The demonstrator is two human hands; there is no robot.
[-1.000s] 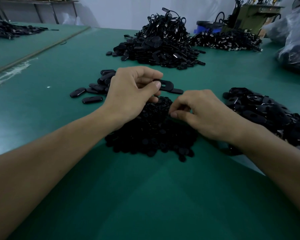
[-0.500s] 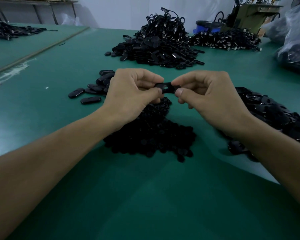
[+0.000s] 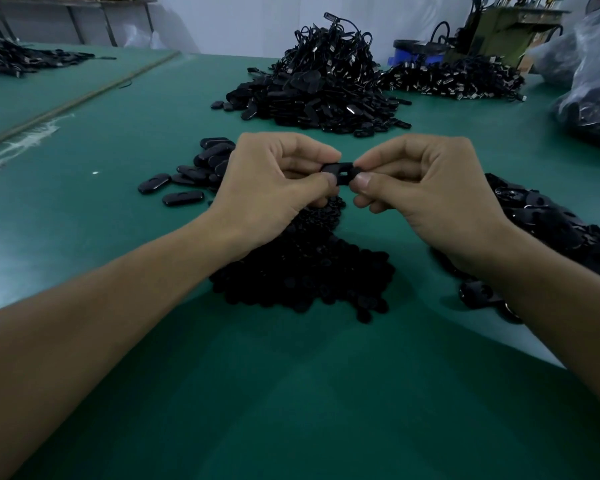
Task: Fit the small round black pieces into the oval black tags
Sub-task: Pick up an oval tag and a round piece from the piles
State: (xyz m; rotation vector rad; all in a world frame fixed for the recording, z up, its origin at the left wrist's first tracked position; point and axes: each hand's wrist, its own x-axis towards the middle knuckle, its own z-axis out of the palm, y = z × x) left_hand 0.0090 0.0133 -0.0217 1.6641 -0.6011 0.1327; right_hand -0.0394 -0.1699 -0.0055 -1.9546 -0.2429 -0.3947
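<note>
Green table (image 3: 84, 237), left hand (image 3: 267, 188) and right hand (image 3: 426, 192) raised, both pinching oval tag (image 3: 340, 171)

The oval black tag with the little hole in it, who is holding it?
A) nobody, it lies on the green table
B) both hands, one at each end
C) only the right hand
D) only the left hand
B: the left hand and the right hand each pinch one end of the oval black plastic tag, held up above the pile of small round black pieces.
</note>
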